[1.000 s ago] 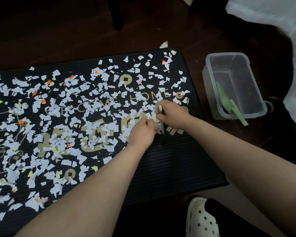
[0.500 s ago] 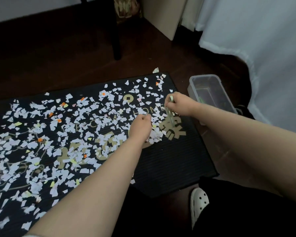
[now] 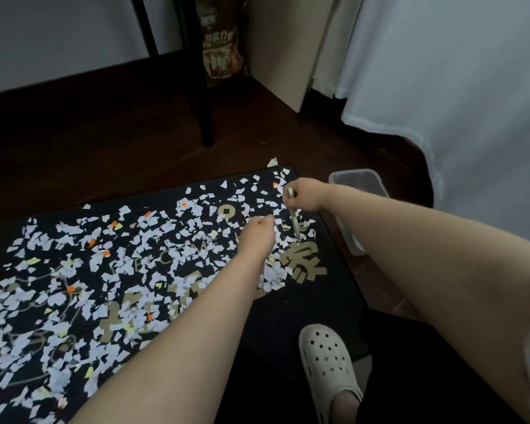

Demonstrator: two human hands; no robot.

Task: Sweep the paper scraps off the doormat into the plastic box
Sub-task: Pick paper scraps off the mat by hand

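A black doormat (image 3: 318, 316) with gold lettering lies on the dark floor, covered with white, yellow and orange paper scraps (image 3: 135, 255). My right hand (image 3: 306, 195) hovers over the mat's far right corner, pinching a thin pale green tool (image 3: 294, 221) that hangs down to the scraps. My left hand (image 3: 257, 237) rests as a closed fist on the scraps just left of the tool; I cannot see anything inside it. The clear plastic box (image 3: 357, 179) stands on the floor beyond the mat's right edge, partly hidden behind my right forearm.
A white clog (image 3: 328, 362) is at the mat's near right corner. A dark chair leg (image 3: 205, 117) and a brown bag (image 3: 224, 41) stand behind the mat. A pale board (image 3: 282, 47) leans at the back, and white cloth (image 3: 471, 117) hangs on the right.
The view has tilted up toward the wall. My right hand has lifted with the green tool and moved toward the mat's far right corner. My left hand stays closed on the scraps.
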